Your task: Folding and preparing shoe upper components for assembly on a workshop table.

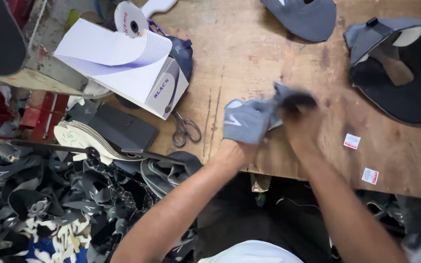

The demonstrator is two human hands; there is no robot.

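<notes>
Both hands hold one grey fabric shoe upper piece (249, 119) above the wooden table (249, 53). My left hand (235, 151) grips it from below at its left part, which bears a white mark. My right hand (300, 124) is blurred and clutches the piece's right end, where a darker part sticks out. The fingers are mostly hidden by the fabric.
Scissors (185, 129) lie left of the hands, beside a white shoe box (127, 65). Grey upper pieces (303, 17) and a dark stack (400, 73) lie at the far right. Two small stickers (352, 141) sit on the table. A heap of cut pieces (49, 204) fills the lower left.
</notes>
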